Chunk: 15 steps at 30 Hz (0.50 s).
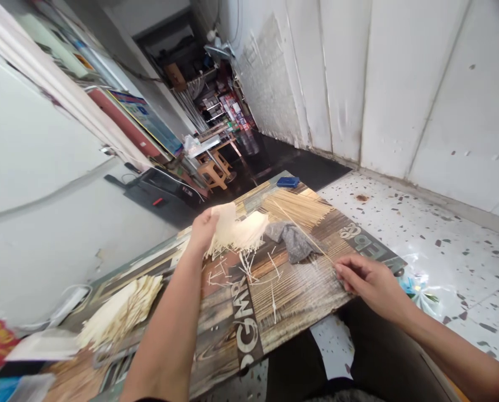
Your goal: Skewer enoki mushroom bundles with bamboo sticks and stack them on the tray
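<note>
My left hand is closed on a bundle of pale thin strips that fans out to the right over a printed wood-pattern board. My right hand rests at the board's right edge, its fingers pinched on the near end of one long thin stick that runs up to the left. A heap of thin bamboo sticks lies at the board's far end, and a grey cloth lies beside it. Loose stick bits are scattered mid-board.
A second pile of pale strips sits at the board's left. A blue box lies at the far corner. White wall panels stand on the right above a speckled floor. Wooden stools stand farther off.
</note>
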Each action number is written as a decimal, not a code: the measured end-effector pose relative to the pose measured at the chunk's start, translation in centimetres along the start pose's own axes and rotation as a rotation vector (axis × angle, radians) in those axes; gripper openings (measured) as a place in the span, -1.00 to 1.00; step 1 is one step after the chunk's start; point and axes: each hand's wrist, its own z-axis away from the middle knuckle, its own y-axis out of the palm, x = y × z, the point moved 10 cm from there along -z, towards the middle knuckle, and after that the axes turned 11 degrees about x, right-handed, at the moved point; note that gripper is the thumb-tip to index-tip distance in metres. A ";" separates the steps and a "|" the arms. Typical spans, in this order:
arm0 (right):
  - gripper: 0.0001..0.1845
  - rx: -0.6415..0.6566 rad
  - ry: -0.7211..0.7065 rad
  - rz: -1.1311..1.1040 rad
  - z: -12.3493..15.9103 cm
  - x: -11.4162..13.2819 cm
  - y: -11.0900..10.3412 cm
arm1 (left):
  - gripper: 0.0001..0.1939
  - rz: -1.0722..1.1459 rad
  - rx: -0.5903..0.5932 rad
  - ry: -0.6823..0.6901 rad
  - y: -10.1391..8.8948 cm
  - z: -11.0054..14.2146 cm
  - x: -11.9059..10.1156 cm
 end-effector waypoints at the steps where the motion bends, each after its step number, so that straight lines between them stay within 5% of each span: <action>1: -0.72 0.012 0.004 -0.001 0.2 -0.1 0.3 | -0.38 0.068 -0.005 0.011 -0.9 0.7 -0.2; 8: -0.75 0.052 -0.034 0.286 2.4 -0.5 1.4 | -0.44 0.412 0.136 -0.010 -4.3 6.0 -1.9; 11: -0.74 0.066 -0.060 0.447 3.3 -0.9 1.7 | -0.55 0.473 0.299 -0.091 -2.8 8.3 -2.2; 15: -0.73 0.049 -0.083 0.600 4.2 -1.3 1.8 | -0.60 0.500 0.590 -0.212 2.2 11.1 -2.2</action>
